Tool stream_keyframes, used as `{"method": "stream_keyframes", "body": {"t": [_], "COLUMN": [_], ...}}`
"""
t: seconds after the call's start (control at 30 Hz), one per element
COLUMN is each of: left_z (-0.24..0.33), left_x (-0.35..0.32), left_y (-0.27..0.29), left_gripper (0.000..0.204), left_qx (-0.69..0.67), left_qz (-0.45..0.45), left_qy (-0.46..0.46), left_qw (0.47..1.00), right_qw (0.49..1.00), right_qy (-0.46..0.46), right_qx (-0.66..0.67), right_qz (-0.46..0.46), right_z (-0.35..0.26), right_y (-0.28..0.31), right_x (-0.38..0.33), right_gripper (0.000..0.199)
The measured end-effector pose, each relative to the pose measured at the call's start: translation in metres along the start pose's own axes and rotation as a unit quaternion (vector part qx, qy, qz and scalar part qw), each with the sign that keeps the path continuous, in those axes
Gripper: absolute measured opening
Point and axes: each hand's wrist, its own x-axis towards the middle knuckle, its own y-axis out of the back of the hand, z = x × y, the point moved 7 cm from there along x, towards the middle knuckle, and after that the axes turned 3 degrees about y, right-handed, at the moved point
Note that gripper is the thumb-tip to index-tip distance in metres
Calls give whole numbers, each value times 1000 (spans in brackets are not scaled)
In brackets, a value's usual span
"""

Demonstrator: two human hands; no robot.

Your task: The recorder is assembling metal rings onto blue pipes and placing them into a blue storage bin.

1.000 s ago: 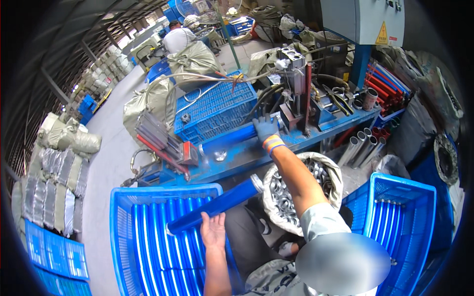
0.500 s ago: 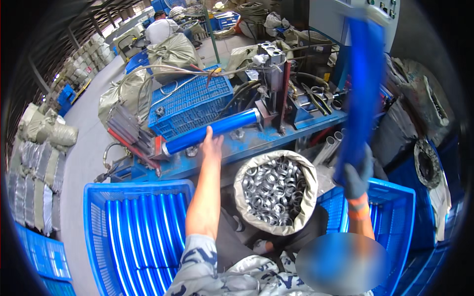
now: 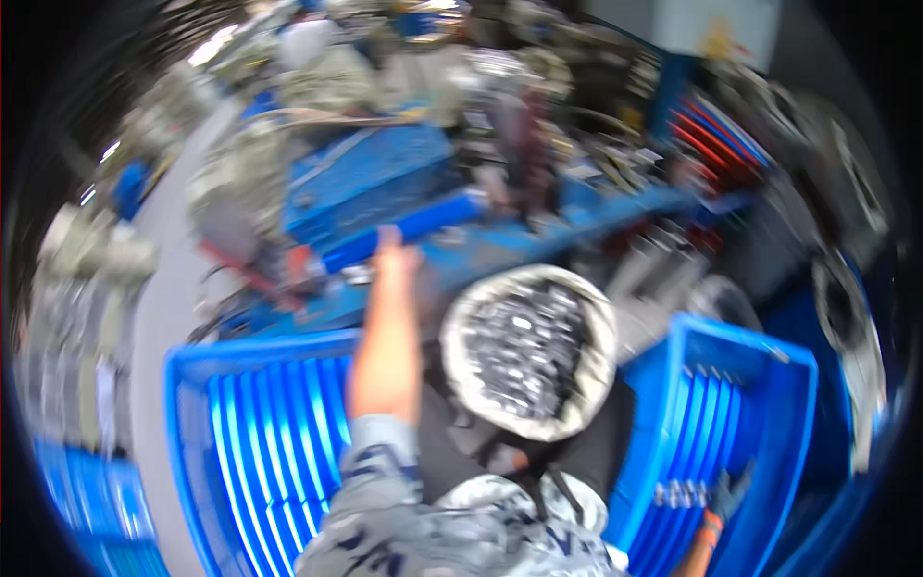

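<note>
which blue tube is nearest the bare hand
The tube at the bench, by the left hand; it lies apart from the rows in both crates.

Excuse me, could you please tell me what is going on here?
A person is working at a bench. The bare left hand is at a blue tube there; blur hides whether it grips. The gloved right hand is down in the right-hand crate, by more blue tubes. A sack of metal parts stands in front.

1. Pale grey short-sleeved shirt [image 3: 452,534] with dark blue markings, lower centre.
2. Dark trousers [image 3: 613,440], just above the shirt.
3. Left hand [image 3: 395,252] ungloved, left of centre.
4. Right hand [image 3: 731,493] in dark grey glove [image 3: 728,498], orange cuff [image 3: 710,524], lower right.
</note>
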Motion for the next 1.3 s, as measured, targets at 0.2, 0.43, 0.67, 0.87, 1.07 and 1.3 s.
{"method": "stream_keyframes", "body": {"t": [0.2, 0.43, 0.67, 0.87, 1.07, 1.3], "left_z": [109, 182, 120, 104, 154, 217], "left_x": [-25, -207, -405, -509, -609, -575], "left_y": [139, 330, 419, 475, 584, 663], "left_gripper": [57, 42, 33, 44, 50, 66], "left_qx": [186, 478, 615, 530, 492, 693], "left_qz": [-101, -106, -148, -107, 41, 353], "left_qy": [-59, -132, 143, 215, 190, 140], "left_qw": [976, 862, 762, 813, 848, 613], "right_qw": [979, 969, 971, 967, 949, 735], "right_qy": [-74, -169, -177, -95, 297, 310], "right_qx": [-184, -160, 1, -187, 70, -169], "right_qz": [-34, -81, -158, -147, -74, -580], "right_z": [56, 117, 124, 85, -312, -403], "right_y": [-69, -92, -199, -222, -243, -462], "right_x": [-36, -47, -61, 32, 78, -118], "right_gripper": [89, 90, 63, 41, 30, 50]}}
